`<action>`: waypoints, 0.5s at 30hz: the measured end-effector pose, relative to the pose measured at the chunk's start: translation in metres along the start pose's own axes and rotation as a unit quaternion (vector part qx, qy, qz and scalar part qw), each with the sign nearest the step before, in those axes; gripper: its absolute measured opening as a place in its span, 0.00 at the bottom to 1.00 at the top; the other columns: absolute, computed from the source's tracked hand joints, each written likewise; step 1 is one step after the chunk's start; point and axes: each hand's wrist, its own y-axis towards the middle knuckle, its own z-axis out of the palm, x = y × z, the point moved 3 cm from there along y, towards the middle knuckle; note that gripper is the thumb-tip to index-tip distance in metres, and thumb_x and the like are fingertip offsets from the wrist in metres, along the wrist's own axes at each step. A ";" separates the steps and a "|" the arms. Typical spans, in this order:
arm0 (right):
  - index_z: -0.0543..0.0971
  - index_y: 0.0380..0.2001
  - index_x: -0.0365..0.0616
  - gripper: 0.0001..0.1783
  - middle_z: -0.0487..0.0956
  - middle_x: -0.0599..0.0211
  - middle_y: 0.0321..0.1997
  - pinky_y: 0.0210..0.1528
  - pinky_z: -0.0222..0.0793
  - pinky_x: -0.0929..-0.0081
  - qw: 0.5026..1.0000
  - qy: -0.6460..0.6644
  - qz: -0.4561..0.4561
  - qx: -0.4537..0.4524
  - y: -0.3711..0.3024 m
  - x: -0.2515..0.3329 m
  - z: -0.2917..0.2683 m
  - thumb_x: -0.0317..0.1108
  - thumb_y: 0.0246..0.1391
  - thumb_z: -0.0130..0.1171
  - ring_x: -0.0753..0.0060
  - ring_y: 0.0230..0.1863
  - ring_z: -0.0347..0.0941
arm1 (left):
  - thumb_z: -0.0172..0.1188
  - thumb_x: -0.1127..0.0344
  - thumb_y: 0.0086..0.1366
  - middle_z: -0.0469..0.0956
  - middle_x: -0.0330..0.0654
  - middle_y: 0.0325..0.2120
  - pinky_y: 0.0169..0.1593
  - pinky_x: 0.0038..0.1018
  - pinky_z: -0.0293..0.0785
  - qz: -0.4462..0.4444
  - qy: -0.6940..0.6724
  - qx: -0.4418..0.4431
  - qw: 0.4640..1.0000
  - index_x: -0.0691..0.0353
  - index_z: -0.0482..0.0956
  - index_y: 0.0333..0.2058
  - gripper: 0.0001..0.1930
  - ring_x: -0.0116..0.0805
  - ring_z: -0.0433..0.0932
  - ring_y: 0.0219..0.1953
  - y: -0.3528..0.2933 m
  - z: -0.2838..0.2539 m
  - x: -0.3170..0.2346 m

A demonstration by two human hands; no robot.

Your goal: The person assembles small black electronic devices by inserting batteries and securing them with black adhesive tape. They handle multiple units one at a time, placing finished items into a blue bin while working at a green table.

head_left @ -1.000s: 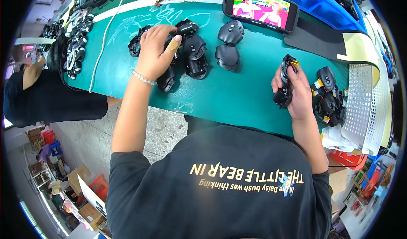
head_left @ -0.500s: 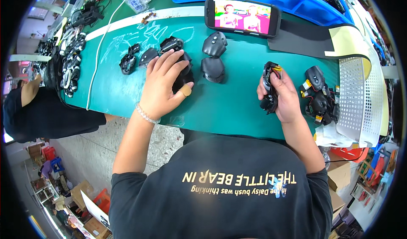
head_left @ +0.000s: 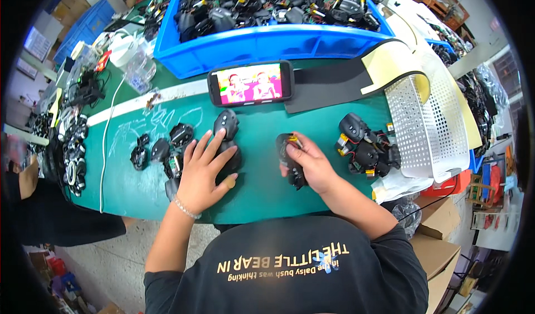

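Since half a second ago the left hand [head_left: 205, 172] has stayed flat over the cluster of black mouse shells [head_left: 178, 141], while the right hand [head_left: 312, 166] has kept its mouse body [head_left: 288, 157] and drawn it a little nearer the middle of the mat; the view itself has tipped up, so the blue bin now fills the top.

Head view: the left hand lies palm down with fingers spread, pressing on one black shell [head_left: 229, 163] at the right end of the cluster; another shell [head_left: 226, 123] stands just beyond its fingertips. The right hand is curled around the mouse body, thumb on top, holding it just above the green mat [head_left: 262, 191], between the cluster and a small heap of black parts [head_left: 368, 149] with coloured wires. A phone [head_left: 251, 83] with a lit screen lies on its side beyond both hands. Behind it the blue bin [head_left: 262, 44] is heaped with more black parts. A white perforated tray [head_left: 426, 124] sits at the mat's right end, just beside the heap. A dark strip [head_left: 340, 80] runs from the phone toward the tray.
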 end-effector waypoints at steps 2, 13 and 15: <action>0.65 0.47 0.40 0.17 0.72 0.68 0.29 0.31 0.65 0.80 1.000 -0.014 -0.009 0.018 0.000 0.003 0.001 0.40 0.61 0.47 0.77 0.27 0.70 | 0.61 0.57 0.50 0.58 0.47 0.61 0.63 0.46 0.46 0.000 0.006 -0.002 1.000 0.56 0.73 0.50 0.26 0.50 0.54 0.63 0.000 0.001 -0.001; 0.64 0.46 0.37 0.20 0.71 0.70 0.30 0.32 0.65 0.83 0.999 -0.007 -0.002 0.044 0.001 0.003 0.001 0.43 0.61 0.49 0.81 0.27 0.70 | 0.61 0.57 0.49 0.59 0.48 0.60 0.62 0.45 0.46 0.001 0.017 -0.010 1.000 0.57 0.73 0.48 0.26 0.50 0.57 0.62 0.000 0.001 -0.003; 0.64 0.45 0.37 0.19 0.71 0.70 0.30 0.31 0.65 0.83 0.999 -0.006 -0.008 0.041 0.001 0.003 0.000 0.43 0.61 0.49 0.81 0.26 0.70 | 0.61 0.57 0.49 0.59 0.49 0.60 0.62 0.45 0.46 0.005 0.018 -0.013 1.000 0.57 0.73 0.48 0.26 0.50 0.57 0.62 0.001 0.003 -0.003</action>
